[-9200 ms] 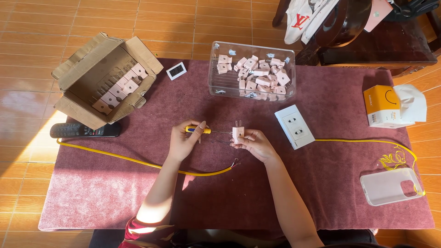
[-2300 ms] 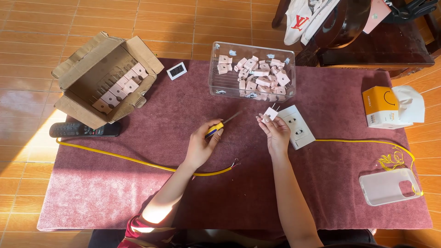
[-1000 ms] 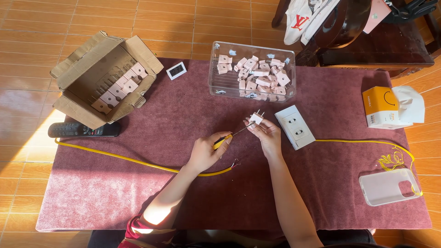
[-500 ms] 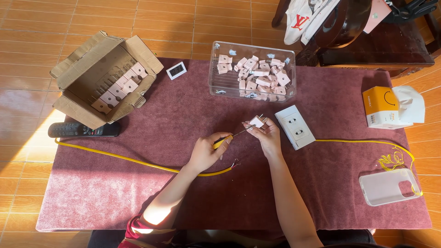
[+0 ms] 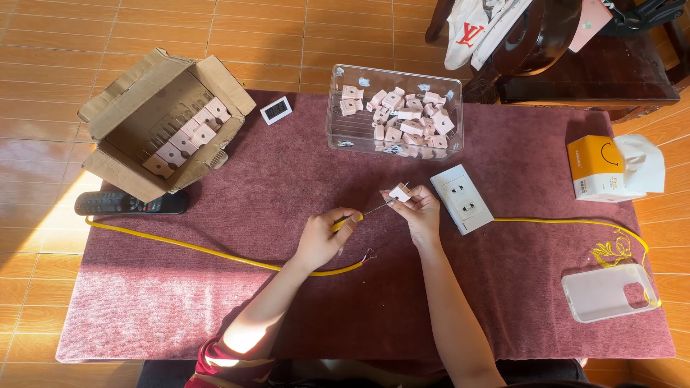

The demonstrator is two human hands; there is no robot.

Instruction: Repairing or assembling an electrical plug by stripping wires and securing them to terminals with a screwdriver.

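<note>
Left hand [image 5: 320, 241] grips a screwdriver [image 5: 357, 215], right hand [image 5: 419, 213] seemingly pinches a plug [image 5: 399, 192] mid-table.

left hand [image 5: 321, 239] holding screwdriver [image 5: 353, 217], right hand [image 5: 418, 213] holding plug [image 5: 399, 192]

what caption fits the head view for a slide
Left hand points a yellow-handled screwdriver at a small pink plug held in the right hand.
</note>
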